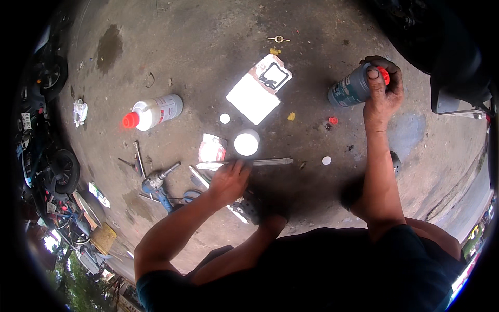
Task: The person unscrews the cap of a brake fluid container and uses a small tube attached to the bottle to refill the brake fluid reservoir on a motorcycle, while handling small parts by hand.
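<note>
My right hand (383, 92) is wrapped round the red-capped end of a dark grey-green bottle (345, 91), which tilts above the ground at the right. Below my chest, my left hand (232, 181) reaches down with its fingers curled over a long silver metal bar (273, 162). Its fingertips are partly hidden. Just beyond the bar are a round white container (246, 142) and a torn white-and-red packet (212, 147). Farther off lies a folded white card (254, 101) with a black ring-shaped gasket (274, 77) on it.
A white bottle with a red cap (156, 113) lies at the left. Nearer are a blue power driver (159, 188) and a long-handled tool (138, 158). A small red cap (333, 120) and a white disc (326, 160) lie at the right. Motorcycles (52, 78) line the far left.
</note>
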`<state>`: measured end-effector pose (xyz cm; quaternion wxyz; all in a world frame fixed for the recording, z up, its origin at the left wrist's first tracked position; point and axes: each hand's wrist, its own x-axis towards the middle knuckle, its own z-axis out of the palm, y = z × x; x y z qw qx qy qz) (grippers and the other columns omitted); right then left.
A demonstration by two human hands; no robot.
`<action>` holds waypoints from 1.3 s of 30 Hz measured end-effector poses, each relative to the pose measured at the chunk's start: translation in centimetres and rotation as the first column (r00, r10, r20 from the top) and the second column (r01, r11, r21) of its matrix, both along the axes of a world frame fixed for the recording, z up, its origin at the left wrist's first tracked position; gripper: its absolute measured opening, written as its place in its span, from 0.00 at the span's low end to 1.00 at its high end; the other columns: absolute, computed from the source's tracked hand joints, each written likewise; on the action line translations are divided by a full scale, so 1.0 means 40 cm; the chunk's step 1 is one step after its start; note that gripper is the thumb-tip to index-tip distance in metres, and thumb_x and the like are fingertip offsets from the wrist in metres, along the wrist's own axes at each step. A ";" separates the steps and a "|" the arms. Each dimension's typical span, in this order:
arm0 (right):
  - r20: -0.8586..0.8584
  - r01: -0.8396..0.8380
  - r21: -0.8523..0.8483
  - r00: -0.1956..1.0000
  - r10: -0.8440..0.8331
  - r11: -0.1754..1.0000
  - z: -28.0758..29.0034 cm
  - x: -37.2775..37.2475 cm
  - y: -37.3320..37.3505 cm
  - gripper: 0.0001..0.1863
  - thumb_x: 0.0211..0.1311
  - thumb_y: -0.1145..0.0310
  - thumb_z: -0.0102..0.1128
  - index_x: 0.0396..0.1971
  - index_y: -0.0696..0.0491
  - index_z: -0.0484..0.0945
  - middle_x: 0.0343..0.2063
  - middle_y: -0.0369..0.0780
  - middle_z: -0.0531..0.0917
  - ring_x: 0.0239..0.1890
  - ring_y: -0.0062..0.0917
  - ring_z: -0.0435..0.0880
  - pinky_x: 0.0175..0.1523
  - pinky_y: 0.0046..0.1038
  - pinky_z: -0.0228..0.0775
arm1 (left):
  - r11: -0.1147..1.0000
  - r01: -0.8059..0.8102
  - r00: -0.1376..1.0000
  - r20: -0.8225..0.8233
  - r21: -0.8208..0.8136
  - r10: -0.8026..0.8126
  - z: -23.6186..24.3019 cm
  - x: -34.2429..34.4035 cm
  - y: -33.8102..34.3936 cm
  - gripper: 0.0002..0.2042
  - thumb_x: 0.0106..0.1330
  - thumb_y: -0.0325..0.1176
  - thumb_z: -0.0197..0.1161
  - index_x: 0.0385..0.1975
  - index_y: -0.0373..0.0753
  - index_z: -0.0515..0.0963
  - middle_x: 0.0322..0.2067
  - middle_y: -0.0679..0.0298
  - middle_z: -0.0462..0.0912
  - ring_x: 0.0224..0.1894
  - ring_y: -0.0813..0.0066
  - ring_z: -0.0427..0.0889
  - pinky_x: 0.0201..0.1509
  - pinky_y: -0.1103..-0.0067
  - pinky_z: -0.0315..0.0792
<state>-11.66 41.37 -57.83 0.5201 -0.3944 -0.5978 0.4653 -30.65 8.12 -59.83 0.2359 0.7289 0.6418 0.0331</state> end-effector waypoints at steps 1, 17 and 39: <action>0.021 -0.002 0.039 1.000 0.001 0.999 0.003 -0.008 -0.009 0.15 0.51 0.67 0.72 0.37 0.56 0.78 0.37 0.36 0.81 0.40 0.20 0.77 0.51 0.23 0.67 | 1.000 0.007 0.997 -0.077 0.018 -0.005 -0.013 0.005 -0.003 0.21 0.52 0.34 0.64 0.48 0.39 0.75 0.37 0.58 0.75 0.40 0.63 0.79 0.39 0.69 0.75; -0.047 0.122 -0.143 0.990 -0.130 0.982 -0.006 -0.021 0.053 0.12 0.54 0.66 0.70 0.33 0.56 0.78 0.31 0.34 0.80 0.35 0.18 0.75 0.45 0.20 0.67 | 0.947 -0.319 0.870 0.385 -0.038 0.308 0.084 0.124 0.275 0.13 0.61 0.30 0.60 0.43 0.31 0.74 0.24 0.48 0.79 0.25 0.48 0.80 0.28 0.62 0.74; -0.037 0.072 -0.199 0.996 -0.081 0.977 0.007 -0.010 0.066 0.12 0.51 0.68 0.70 0.33 0.58 0.81 0.30 0.36 0.82 0.34 0.19 0.77 0.44 0.21 0.70 | 0.942 -0.319 0.910 0.312 0.102 0.275 0.098 0.178 0.470 0.19 0.60 0.24 0.60 0.53 0.31 0.72 0.34 0.49 0.83 0.30 0.49 0.83 0.32 0.66 0.78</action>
